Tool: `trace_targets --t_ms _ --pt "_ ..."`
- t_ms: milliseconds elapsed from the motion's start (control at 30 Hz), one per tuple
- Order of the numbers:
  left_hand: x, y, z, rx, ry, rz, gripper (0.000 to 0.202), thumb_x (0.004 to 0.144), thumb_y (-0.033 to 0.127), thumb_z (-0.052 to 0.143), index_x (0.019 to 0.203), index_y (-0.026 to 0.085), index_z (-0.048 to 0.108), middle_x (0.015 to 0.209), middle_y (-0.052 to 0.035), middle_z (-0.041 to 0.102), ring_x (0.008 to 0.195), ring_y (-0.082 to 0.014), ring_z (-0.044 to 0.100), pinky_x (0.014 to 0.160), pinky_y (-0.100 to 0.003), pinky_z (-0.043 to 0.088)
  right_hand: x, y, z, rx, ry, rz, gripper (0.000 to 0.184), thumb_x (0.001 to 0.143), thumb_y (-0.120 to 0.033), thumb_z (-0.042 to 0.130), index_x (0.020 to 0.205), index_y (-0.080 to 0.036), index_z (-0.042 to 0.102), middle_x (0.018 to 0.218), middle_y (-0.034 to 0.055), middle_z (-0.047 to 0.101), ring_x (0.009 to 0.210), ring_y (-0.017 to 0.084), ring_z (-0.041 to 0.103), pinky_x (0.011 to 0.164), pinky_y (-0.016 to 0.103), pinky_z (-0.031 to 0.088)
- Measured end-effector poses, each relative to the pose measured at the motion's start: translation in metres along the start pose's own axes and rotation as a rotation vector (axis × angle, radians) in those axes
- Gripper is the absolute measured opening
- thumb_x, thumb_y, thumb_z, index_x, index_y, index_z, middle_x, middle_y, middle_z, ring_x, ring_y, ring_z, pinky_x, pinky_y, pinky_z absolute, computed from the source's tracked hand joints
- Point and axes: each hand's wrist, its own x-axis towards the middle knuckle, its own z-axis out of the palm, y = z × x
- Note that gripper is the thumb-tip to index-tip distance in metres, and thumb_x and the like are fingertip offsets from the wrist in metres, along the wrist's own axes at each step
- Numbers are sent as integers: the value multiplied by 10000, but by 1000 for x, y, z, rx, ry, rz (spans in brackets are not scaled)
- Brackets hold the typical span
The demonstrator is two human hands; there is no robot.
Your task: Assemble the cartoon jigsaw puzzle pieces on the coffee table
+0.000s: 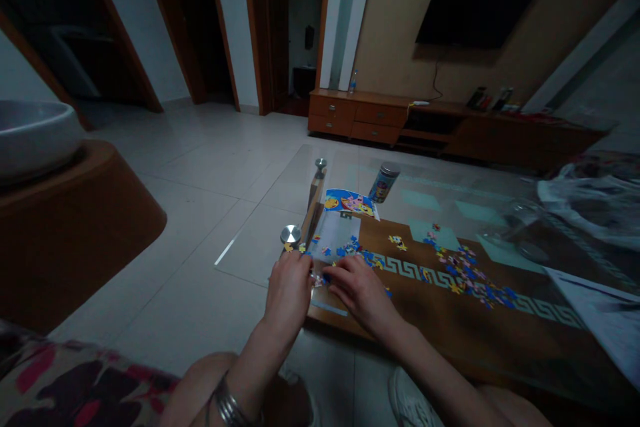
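A tiled living room stretches ahead, with a dark wall-mounted television [481,9] above a long wooden cabinet [450,123] at the far wall. On the near left sits a large white basin [30,137] on a curved wooden stand [65,227]; crumpled plastic [590,200] lies to the far right.

In front of the person is a low glass surface [270,233], with a brown runner [465,340] bearing a Greek-key border across it. Toward the far end stands an upright printed canister [384,181], just beside a colourful cartoon picture [349,202]. Nearer, a pale puzzle board [335,237] lies at the surface's left side, just beyond the hands.

Blue, pink and yellow jigsaw pieces [470,273] are scattered along the runner to the right of the board, with a few on the board itself.

The left hand [289,290], a metal bangle [227,405] on its wrist, curls at the board's near left corner. The right hand [357,290] bends down over pieces at the near edge — both are narrowly curled, but whether either holds a piece cannot be told.
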Motion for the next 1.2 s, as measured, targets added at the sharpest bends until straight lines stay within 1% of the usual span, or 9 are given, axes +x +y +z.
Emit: trace_targets --t_ms 167,267,433,600,700,767,867,967,1200 --pt "8 -20 -1 -9 -17 84 351 813 81 530 1072 273 668 1101 -54 596 1082 -252 486 862 -368 379 4 4 7 -26 -14 -1 156 876 -164 608 983 -228 702 922 70 609 892 229 531 771 358 451" --pt "9 -18 3 -23 -51 112 306 807 99 551 1012 279 691 1088 -47 609 1103 -262 478 845 -372 361 4 16 0 -33 -28 9 166 855 -121 617 933 -234 710 920 58 619 891 227 534 766 351 446" --pt "9 -14 5 -25 -34 62 223 790 71 544 880 217 685 1030 -57 629 1088 -257 501 828 -365 349 3 26 -13 -68 -26 93 231 776 -29 656 880 -226 717 911 51 634 899 238 540 766 354 449" --pt "10 -13 3 -5 -42 -7 205 787 79 553 895 214 662 1044 -53 629 1093 -246 508 847 -353 344 8 -8 1 -55 4 97 120 827 -147 676 940 -186 687 931 75 641 911 253 554 782 382 468" --pt "10 -11 1 13 -45 -40 220 771 78 571 929 210 647 1063 -56 623 1096 -249 507 857 -353 347 13 -28 14 -102 11 139 128 795 -203 730 909 -170 683 943 92 642 905 273 560 767 397 475" --pt "10 -10 -1 34 -47 -78 240 762 91 593 967 210 636 1094 -56 608 1102 -252 501 870 -356 347 17 -34 18 -123 9 163 129 776 -199 749 882 -168 682 945 94 643 903 277 563 758 394 478" --pt "11 -9 -2 55 -63 -118 231 753 124 633 967 210 629 1106 -50 590 1102 -251 498 879 -355 344 19 -30 17 -93 -23 165 69 799 -156 716 860 -177 691 927 80 651 896 257 572 748 367 475" --pt "11 -10 -3 49 -73 -114 221 738 121 651 939 213 636 1092 -44 590 1098 -251 497 871 -350 338 18 -20 11 -43 -52 151 106 795 -100 703 839 -197 707 912 57 660 897 239 576 755 353 464" --pt "7 -29 -7 15 14 -101 241 747 89 591 942 217 649 1025 -54 601 1075 -268 493 847 -369 320 13 -6 1 29 -26 133 216 766 -67 724 937 -198 704 944 61 677 915 244 568 782 368 446"
